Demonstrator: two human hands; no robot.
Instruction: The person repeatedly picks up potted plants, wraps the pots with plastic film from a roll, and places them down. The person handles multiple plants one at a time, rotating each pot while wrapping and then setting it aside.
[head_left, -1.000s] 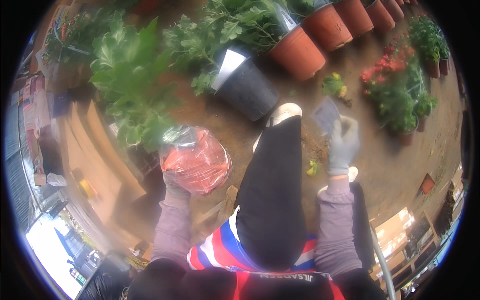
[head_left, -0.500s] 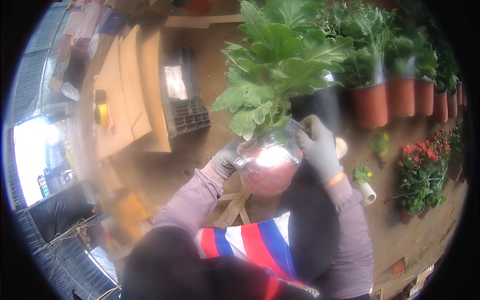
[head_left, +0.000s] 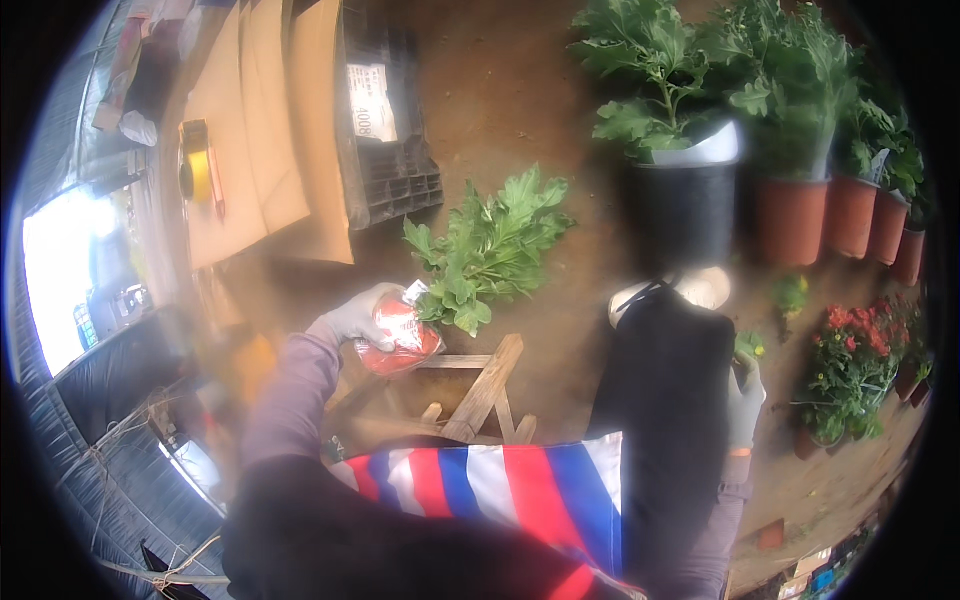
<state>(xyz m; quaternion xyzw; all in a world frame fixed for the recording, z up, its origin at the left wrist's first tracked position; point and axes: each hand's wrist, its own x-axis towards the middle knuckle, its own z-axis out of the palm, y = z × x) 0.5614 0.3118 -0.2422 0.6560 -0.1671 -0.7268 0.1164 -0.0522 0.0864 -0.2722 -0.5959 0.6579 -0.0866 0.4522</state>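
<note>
My left hand (head_left: pixel 366 314), in a grey glove, is closed round a reddish-brown pot (head_left: pixel 385 358) wrapped in shiny clear plastic. The potted plant is tipped sideways, its green leafy stems (head_left: pixel 490 250) pointing to the right. Low on the right, past my dark-clothed knee (head_left: pixel 660 390), my gloved right hand (head_left: pixel 745 405) reaches down by a small yellow-green sprig (head_left: pixel 750 345). Its fingers are curled, and whatever they grip is hidden. A wooden stool or frame (head_left: pixel 485 390) stands below the held plant.
Cardboard sheets (head_left: pixel 240 140) with a yellow tape roll (head_left: pixel 200 175) lie at left beside a black plastic crate (head_left: pixel 390 170). A black pot (head_left: pixel 685 215) and several terracotta pots (head_left: pixel 793 220) with leafy plants line the far right. Red flowers (head_left: pixel 855 335) stand nearer.
The wrapped potted plant has moved left and lower and tipped sideways, in my left hand alone. My right hand has left it and moved down to the right, where a white roll lay.
</note>
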